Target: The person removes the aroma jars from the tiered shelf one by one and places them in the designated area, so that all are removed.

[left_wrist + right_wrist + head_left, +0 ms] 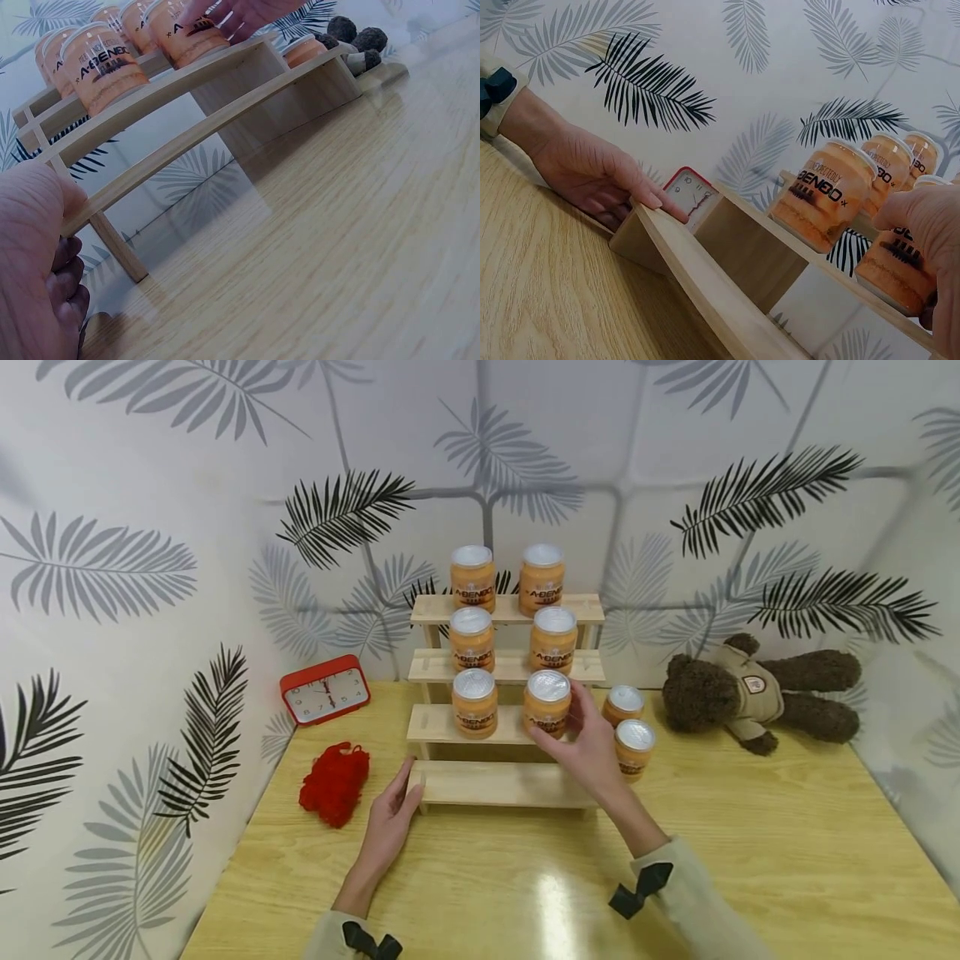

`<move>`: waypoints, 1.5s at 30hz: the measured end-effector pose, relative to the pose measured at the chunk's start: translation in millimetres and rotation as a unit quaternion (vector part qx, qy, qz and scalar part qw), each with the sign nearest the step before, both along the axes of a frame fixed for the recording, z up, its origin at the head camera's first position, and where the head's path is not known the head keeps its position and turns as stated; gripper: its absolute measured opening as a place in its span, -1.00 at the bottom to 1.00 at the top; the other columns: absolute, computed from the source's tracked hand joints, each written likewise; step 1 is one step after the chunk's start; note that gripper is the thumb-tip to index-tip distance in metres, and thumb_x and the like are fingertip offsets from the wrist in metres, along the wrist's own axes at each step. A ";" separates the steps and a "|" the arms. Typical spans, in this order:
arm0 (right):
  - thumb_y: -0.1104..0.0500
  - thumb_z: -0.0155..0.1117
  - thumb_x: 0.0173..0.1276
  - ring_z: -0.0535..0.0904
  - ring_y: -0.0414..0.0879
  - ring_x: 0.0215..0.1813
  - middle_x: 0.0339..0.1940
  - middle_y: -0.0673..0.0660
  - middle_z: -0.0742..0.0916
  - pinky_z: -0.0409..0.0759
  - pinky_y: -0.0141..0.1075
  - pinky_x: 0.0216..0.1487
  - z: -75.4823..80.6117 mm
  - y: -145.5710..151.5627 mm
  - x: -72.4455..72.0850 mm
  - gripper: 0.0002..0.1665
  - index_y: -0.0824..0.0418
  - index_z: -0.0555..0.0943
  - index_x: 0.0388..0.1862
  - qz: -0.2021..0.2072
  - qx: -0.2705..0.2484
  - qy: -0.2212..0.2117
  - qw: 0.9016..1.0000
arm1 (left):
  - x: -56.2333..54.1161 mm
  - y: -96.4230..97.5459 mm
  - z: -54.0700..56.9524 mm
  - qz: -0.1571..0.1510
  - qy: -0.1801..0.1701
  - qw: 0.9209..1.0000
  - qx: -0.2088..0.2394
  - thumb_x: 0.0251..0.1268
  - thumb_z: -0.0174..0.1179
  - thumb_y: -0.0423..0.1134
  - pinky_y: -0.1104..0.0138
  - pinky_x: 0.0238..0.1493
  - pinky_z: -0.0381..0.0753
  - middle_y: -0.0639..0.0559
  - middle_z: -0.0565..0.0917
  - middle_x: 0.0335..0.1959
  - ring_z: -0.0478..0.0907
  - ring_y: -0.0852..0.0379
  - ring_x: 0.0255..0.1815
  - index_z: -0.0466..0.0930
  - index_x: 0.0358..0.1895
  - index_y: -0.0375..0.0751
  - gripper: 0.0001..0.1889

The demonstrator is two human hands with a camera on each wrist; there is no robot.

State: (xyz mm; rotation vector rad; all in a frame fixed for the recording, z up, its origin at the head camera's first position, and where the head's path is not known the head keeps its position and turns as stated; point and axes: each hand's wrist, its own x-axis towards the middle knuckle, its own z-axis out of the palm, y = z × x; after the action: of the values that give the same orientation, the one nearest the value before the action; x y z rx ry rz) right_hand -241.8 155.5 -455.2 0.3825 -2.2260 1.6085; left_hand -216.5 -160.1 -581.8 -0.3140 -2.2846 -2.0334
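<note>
A stepped wooden rack (502,783) with several tiers stands on the table, bearing two columns of orange jars with silver lids. My right hand (588,747) grips the right-hand jar (547,708) on the second tier from the bottom, thumb on its near side and fingers round its right side. Left of it on the same tier stands another jar (475,706). My left hand (392,814) holds the left end of the rack's lowest step; in the left wrist view its fingers (66,281) curl beside the rack's leg. The lowest step bears no jar.
Two more jars (634,752) stand on the table right of the rack, close by my right wrist. A brown teddy bear (750,689) lies farther right. To the left are a red alarm clock (326,689) and a bundle of red yarn (335,783). Patterned wall covering rises behind.
</note>
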 end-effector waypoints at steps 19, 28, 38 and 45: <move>0.41 0.63 0.16 0.68 0.22 0.15 0.17 0.40 0.71 0.66 0.16 0.08 8.1 -9.9 6.3 -0.10 0.38 0.43 0.46 -0.040 -0.013 0.041 0.998 | 0.2 1.6 2.1 0.002 0.004 1.000 0.005 0.67 0.10 -0.20 0.64 0.37 0.26 -0.20 0.18 0.66 0.11 -0.06 0.66 0.14 0.65 -0.30 -0.35; 0.41 0.66 0.11 0.68 0.17 0.20 0.17 0.38 0.73 0.65 -0.06 0.13 6.9 -9.8 7.0 -0.15 0.41 0.51 0.39 -0.054 -0.026 0.033 0.998 | -2.5 2.2 1.3 0.004 0.001 1.000 0.005 0.67 0.10 -0.19 0.64 0.36 0.27 -0.20 0.18 0.66 0.13 -0.05 0.65 0.14 0.66 -0.29 -0.35; 0.39 0.66 0.12 0.68 0.26 0.21 0.17 0.43 0.72 0.63 0.19 0.18 4.4 -8.4 10.8 -0.13 0.40 0.50 0.41 -0.055 -0.034 0.019 0.998 | -1.5 1.5 1.5 -0.001 0.000 1.000 0.004 0.67 0.09 -0.19 0.64 0.37 0.27 -0.20 0.17 0.67 0.14 -0.01 0.65 0.12 0.66 -0.28 -0.35; 0.41 0.66 0.10 0.70 0.26 0.17 0.14 0.43 0.73 0.64 0.17 0.16 6.0 -7.2 14.2 -0.16 0.44 0.51 0.38 -0.059 -0.034 0.024 0.997 | -0.8 0.6 1.4 -0.001 0.001 1.000 0.004 0.67 0.09 -0.20 0.63 0.37 0.28 -0.21 0.17 0.66 0.14 -0.02 0.65 0.12 0.66 -0.29 -0.35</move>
State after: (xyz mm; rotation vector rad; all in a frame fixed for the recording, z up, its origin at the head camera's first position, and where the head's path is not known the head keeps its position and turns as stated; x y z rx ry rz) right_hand -227.6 148.3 -449.2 0.2633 -2.1121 1.5909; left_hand -217.3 -159.5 -580.4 -0.3182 -2.2737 -2.0420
